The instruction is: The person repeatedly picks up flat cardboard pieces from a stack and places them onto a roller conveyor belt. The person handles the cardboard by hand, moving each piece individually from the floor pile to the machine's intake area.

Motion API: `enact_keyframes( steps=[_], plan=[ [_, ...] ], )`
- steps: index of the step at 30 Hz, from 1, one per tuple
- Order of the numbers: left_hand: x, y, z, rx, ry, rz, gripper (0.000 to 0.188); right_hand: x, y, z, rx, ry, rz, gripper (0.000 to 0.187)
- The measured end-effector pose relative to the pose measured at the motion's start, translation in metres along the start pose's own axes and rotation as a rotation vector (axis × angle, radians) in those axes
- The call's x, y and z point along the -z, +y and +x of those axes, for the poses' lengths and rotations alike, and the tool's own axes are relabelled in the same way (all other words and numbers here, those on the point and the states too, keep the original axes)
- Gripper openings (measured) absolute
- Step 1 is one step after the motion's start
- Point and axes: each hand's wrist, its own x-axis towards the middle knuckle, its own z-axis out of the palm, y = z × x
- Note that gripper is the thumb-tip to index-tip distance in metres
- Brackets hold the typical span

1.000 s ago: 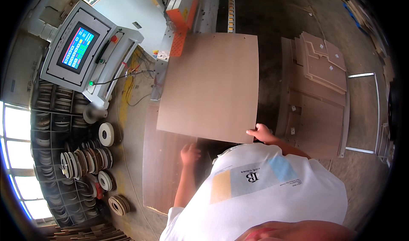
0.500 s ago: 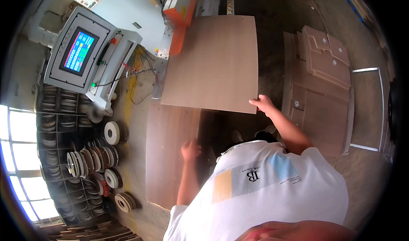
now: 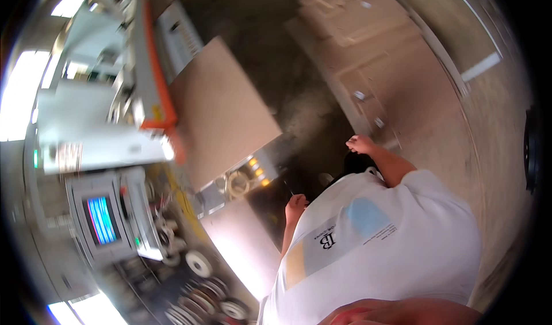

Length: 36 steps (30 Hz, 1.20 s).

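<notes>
A large flat brown board [image 3: 224, 112] lies on the machine's feed side, next to the orange guard, with neither hand on it. My right hand [image 3: 359, 144] is in the air in front of my body, its fingers loosely bent and nothing seen in them. Lower and further left, my left hand [image 3: 296, 203] is close to my shirt, its fingers curled in and no object visible in it. Beside the left hand lies a second, paler board [image 3: 244, 239], partly washed out by glare. Motion blurs much of the view.
An orange guard rail [image 3: 155, 66] runs along the machine at the left. A control panel with a lit screen [image 3: 102, 220] stands nearer. Several edge-band rolls [image 3: 198, 263] sit below it. Stacked brown panels [image 3: 397, 66] with small white labels lie at the right.
My right hand has let go of the board's near corner and come away from it. My left hand has drawn toward my body. The whole view has swung to the right.
</notes>
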Motion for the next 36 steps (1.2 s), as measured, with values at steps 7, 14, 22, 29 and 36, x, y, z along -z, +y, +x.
enact_keyframes(
  steps=[7,14,22,29,36],
  plan=[
    [-0.044,0.089,0.077,-0.472,-0.407,0.462,0.041,0.077,0.241,-0.028,-0.173,0.397,0.21,0.026],
    [-0.057,0.105,0.169,-0.149,-0.703,0.499,0.035,0.083,0.308,-0.027,-0.534,0.643,1.095,0.028],
    [-0.128,0.227,0.203,0.365,-0.678,0.457,0.032,0.1,0.36,0.047,-0.615,0.77,0.763,0.05],
    [-0.161,0.237,0.193,0.494,-0.691,0.481,0.028,0.111,0.45,0.118,-0.892,0.802,0.653,0.074],
    [-0.173,0.232,0.203,0.551,-0.691,0.552,0.027,0.131,0.439,0.129,-0.929,0.855,1.404,0.089]
  ],
)
